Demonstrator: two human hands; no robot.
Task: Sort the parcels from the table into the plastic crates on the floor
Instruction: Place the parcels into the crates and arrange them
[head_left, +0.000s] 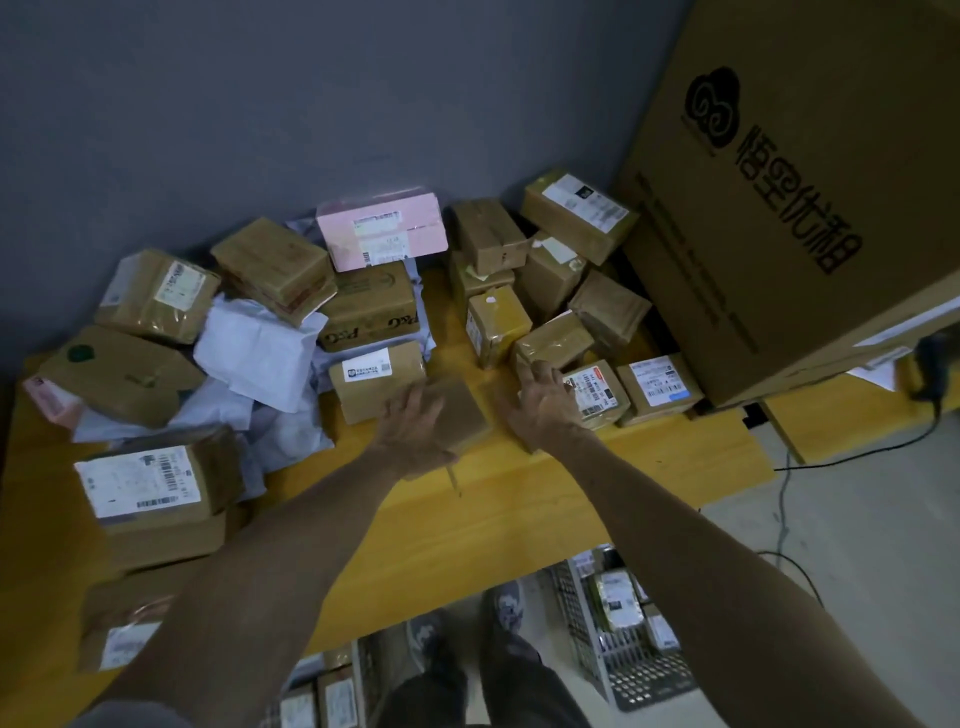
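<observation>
Left hand (410, 421) lies spread, fingers straight, on the flat brown parcel (462, 410) mid-bench (519, 499). At its 3 o'clock the right hand (540, 400) is also spread and loose, tips touching a taped box (553, 340) at its 12 o'clock. Parcel judged light, stiff cardboard with slick tape: grip opposite long edges. Crate (639, 680) is on the floor at 5 o'clock.

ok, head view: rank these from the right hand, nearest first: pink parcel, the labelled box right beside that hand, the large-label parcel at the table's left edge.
1. labelled box: immediately right of the right hand.
2. pink parcel: back of the table, centre.
3. large-label parcel: far left, near edge.
</observation>
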